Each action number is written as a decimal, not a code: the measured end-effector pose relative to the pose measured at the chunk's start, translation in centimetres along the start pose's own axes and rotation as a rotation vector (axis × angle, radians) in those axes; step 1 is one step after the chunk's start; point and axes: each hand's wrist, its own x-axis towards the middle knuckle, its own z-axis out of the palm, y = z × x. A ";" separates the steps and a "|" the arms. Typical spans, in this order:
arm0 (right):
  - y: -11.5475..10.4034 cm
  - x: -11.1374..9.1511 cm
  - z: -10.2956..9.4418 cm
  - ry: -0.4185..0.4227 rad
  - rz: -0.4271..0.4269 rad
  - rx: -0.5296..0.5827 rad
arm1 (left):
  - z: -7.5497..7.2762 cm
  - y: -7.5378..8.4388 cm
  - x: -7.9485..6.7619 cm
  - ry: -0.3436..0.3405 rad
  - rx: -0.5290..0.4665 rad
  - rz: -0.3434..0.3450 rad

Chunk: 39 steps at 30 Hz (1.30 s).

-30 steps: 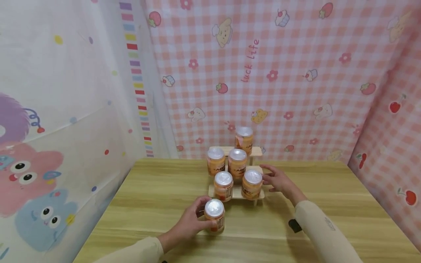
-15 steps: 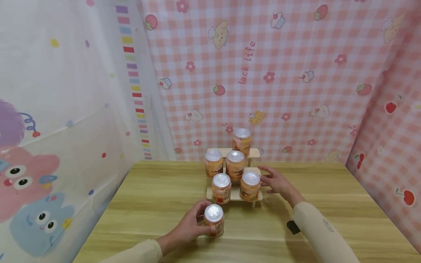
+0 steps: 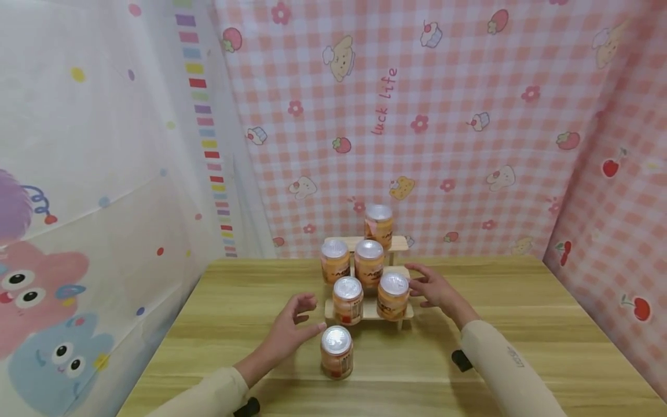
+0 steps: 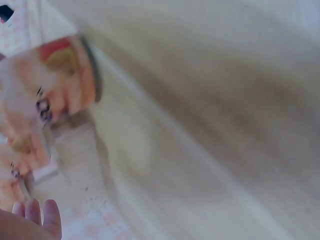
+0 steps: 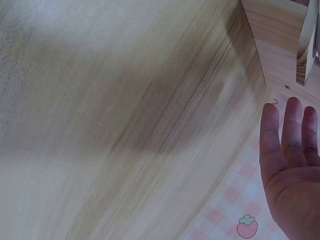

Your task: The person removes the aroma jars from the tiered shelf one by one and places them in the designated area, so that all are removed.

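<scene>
An orange can (image 3: 337, 354) with a silver lid stands upright on the table in front of a small stepped wooden rack (image 3: 371, 308). Just left of that can is my left hand (image 3: 288, 331), fingers spread, holding nothing. In the left wrist view the can (image 4: 52, 82) lies past the fingers of the left hand (image 4: 35, 222). My right hand (image 3: 439, 294) is at the rack's right side, fingers extended beside the front-right can (image 3: 393, 298); whether it touches is unclear. The right wrist view shows straight fingers on the right hand (image 5: 290, 160).
Alike cans stand on the rack: a front-left can (image 3: 347, 302), two middle-step cans (image 3: 336, 263) and a top can (image 3: 378, 226). A checked pink cloth (image 3: 443, 145) hangs behind the wooden table (image 3: 234, 313). A white patterned sheet (image 3: 114, 220) hangs at the left.
My left hand has let go of the front can and drawn away to the left. That can stays standing on the table. The right hand keeps its place beside the rack.
</scene>
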 end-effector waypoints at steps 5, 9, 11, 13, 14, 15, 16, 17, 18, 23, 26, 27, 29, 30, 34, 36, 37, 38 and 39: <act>0.0 -0.1 -0.1 0.002 0.002 0.001 | -1.0 0.9 1.6 0.059 -0.015 0.041; -0.1 -0.1 0.0 0.001 0.003 -0.005 | -1.8 2.0 3.0 0.080 -0.041 0.051; -0.2 -0.1 0.1 0.005 0.007 -0.008 | -2.2 2.5 3.7 0.084 -0.050 0.057; -0.2 0.0 0.2 0.007 0.010 -0.008 | -2.4 3.0 4.5 0.086 -0.057 0.066; -0.2 0.0 0.2 0.004 0.008 -0.011 | -2.5 3.2 4.9 0.087 -0.061 0.069; -0.2 0.0 0.2 0.005 0.009 -0.012 | -2.6 3.5 5.3 0.087 -0.064 0.074; -0.2 0.1 0.2 0.011 0.015 -0.009 | -2.6 3.8 5.7 0.089 -0.063 0.079; -0.2 0.1 0.2 0.007 0.011 -0.013 | -2.6 4.0 6.1 0.091 -0.062 0.081; -0.2 0.0 0.1 0.006 0.012 -0.013 | -2.6 4.4 6.5 0.095 -0.058 0.084; -0.2 -0.1 0.0 0.002 0.016 -0.018 | -2.2 6.3 8.6 0.117 -0.044 0.107; -0.2 0.0 0.0 0.006 0.020 -0.012 | -1.8 7.6 9.9 0.110 -0.041 0.117; -0.2 0.0 -0.1 0.003 0.017 -0.016 | -1.6 8.0 10.4 0.106 -0.028 0.113; -0.2 0.0 -0.1 0.004 0.016 -0.016 | -1.4 8.8 11.1 0.096 -0.015 0.102; -0.2 0.0 -0.1 0.007 0.018 -0.013 | -1.2 9.2 11.5 0.095 0.002 0.096; -0.2 0.0 -0.1 0.007 0.015 -0.006 | -0.8 10.4 12.8 0.083 0.034 0.068; -0.2 0.0 0.0 0.009 0.016 -0.003 | -0.5 10.9 13.4 0.076 0.040 0.047; -0.1 0.0 0.0 0.008 0.012 -0.008 | -0.3 11.1 13.8 0.071 0.036 0.038; -0.1 0.0 0.0 0.010 0.013 -0.008 | -0.1 11.3 14.1 0.070 0.038 0.027; -0.1 0.0 0.0 0.010 0.010 -0.013 | 0.0 11.4 14.4 0.070 0.038 0.015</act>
